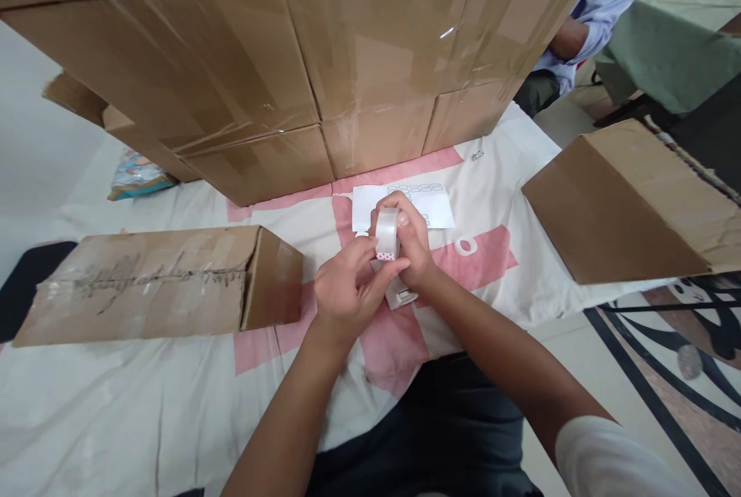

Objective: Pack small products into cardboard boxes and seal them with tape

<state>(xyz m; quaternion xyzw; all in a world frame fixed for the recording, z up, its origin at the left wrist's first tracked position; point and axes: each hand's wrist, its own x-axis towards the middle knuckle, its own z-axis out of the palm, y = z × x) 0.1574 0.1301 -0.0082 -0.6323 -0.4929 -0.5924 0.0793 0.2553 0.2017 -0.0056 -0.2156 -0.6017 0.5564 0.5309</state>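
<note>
A roll of clear tape [387,228] with a pink-dotted edge is held up between both hands. My right hand [415,246] is closed around its far and right side, the thumb resting against the roll. From the left, my left hand [341,285] pinches at the tape's lower edge, its thumb reaching across below the roll. Under the hands lies a small white object [400,296], mostly covered, so its kind does not show. Just beyond my hands a printed white sheet [438,207] rests on the patterned bedsheet [399,354].
Stacked taped cartons [382,34] rise like a wall ahead. A long cardboard box [156,281] lies left, and another box [625,204] stands right. A colourful packet [139,173] sits far left. Another person's sleeve [614,3] shows behind the stack, near a green-covered table [665,42].
</note>
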